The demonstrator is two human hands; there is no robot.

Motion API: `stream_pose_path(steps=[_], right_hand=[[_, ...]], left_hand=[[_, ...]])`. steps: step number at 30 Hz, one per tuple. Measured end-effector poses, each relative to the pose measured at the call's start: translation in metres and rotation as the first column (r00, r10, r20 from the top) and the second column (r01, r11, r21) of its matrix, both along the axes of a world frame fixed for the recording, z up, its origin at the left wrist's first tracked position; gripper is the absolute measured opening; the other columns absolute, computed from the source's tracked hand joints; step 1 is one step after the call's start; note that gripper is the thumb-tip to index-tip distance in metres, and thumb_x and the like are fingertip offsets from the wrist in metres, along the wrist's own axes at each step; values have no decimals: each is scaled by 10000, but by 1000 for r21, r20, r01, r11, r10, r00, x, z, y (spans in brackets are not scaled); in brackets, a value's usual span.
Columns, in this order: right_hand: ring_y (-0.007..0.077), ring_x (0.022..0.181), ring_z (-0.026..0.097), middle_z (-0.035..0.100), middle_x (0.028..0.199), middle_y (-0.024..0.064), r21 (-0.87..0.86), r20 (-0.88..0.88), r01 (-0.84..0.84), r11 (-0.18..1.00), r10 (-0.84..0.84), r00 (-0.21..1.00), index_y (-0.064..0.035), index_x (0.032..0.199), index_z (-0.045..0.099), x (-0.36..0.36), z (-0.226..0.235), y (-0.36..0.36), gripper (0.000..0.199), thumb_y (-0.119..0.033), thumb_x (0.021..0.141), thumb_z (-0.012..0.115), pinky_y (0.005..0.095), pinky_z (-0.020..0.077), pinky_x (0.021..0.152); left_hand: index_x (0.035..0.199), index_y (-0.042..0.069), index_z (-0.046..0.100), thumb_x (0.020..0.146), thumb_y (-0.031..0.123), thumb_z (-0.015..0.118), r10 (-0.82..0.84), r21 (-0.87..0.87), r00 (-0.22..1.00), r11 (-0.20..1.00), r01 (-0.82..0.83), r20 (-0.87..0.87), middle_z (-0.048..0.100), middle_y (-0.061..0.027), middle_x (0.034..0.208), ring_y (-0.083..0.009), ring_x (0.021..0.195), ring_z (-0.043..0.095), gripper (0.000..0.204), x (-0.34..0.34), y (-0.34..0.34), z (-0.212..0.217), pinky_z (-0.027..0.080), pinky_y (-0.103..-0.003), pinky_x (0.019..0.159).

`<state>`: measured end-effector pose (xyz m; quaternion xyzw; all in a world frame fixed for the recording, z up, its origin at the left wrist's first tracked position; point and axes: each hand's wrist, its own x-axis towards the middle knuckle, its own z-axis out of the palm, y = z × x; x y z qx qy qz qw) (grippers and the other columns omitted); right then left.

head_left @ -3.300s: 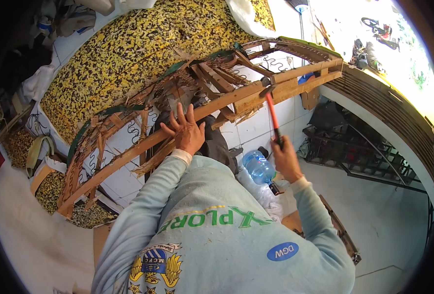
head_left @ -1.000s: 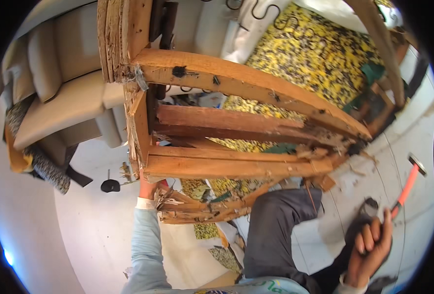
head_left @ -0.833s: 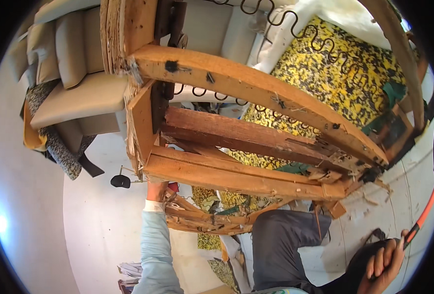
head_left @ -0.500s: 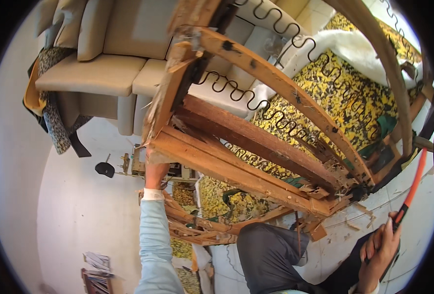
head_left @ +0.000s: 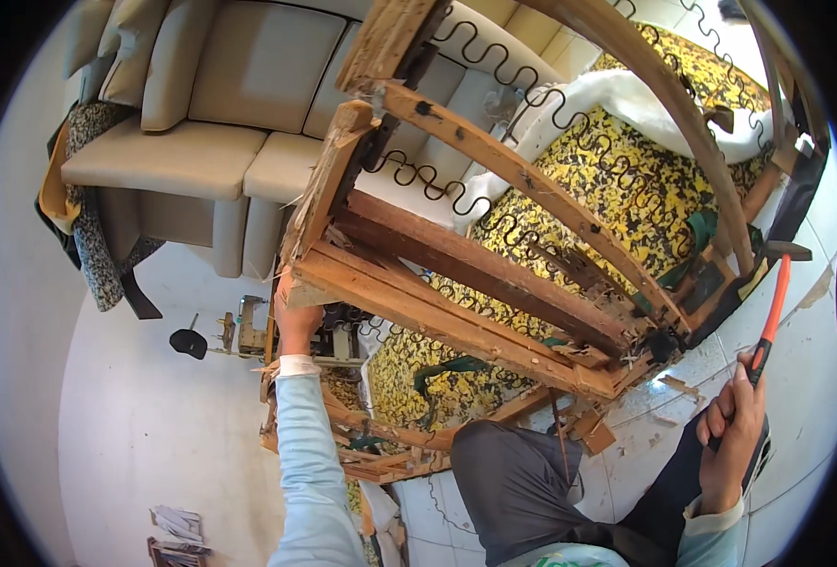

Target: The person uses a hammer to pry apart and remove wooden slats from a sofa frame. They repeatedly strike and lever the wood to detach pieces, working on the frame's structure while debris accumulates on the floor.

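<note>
My right hand (head_left: 732, 427) is closed around the red and black handle of a hammer (head_left: 775, 307) on the right. The hammer points upward, its dark head close to the dark lower edge of a stripped wooden sofa frame (head_left: 456, 319). My left hand (head_left: 298, 317) grips the frame's splintered near-left corner, its fingers partly hidden by the wood. The frame stands tilted before me, with curved rails and wavy metal springs (head_left: 522, 80) strung across it. Torn wood and splinters show at its lower right corner.
Yellow and black speckled foam (head_left: 617, 184) lies behind the springs, with white padding (head_left: 640, 99) over it. A beige sofa (head_left: 248, 85) stands at the far left. Broken wood pieces (head_left: 596, 432) lie on the white tiled floor (head_left: 626, 487) near my bent leg (head_left: 513, 482).
My right hand and the hammer have moved up a little, and the hammer head now shows more plainly. My left hand stays on the frame corner. The view has shifted slightly.
</note>
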<state>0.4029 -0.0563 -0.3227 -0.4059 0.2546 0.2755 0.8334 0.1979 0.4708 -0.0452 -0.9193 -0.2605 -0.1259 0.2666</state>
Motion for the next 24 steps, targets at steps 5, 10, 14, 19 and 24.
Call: stream_pose_path(steps=[5,10,14,19,24], right_hand=[[12,463,299,300,680,-73,30,-55,73,997,-72,996,-70,1396,479,-5,4,-7,357,-256,1095,526,205,311,386],[9,460,307,299,673,-73,22,-51,35,999,-34,998,-58,1416,457,-3,1,-5,384,-260,1096,522,199,322,388],[9,457,309,285,651,-79,17,-46,-6,1000,7,999,-50,1413,454,0,-5,0,382,-255,1097,519,200,325,389],[12,459,305,281,651,-80,33,-53,-23,999,24,998,-57,1399,463,4,-10,10,364,-250,1095,521,205,325,398],[20,470,299,283,656,-80,13,-55,-61,998,62,997,-73,1366,485,10,-10,17,329,-249,1092,528,213,310,408]], left_hand=[[1130,19,691,901,123,685,-80,85,983,992,95,-165,726,-209,1102,-429,1035,688,252,-13,12,7,555,-450,878],[1155,-2,675,912,146,694,-40,123,990,991,57,-133,712,-197,1175,-408,1128,654,285,-18,12,2,525,-447,961],[1164,6,674,912,169,705,48,116,985,993,-28,-167,697,-181,1230,-392,1199,618,303,-27,15,4,496,-465,997],[1067,21,716,889,154,715,138,221,945,973,-73,-297,727,-178,1096,-399,1071,656,222,-31,17,7,512,-480,920],[996,14,727,870,132,713,-36,72,991,996,45,-126,735,-183,1019,-403,1008,675,172,-11,7,1,536,-484,873]])
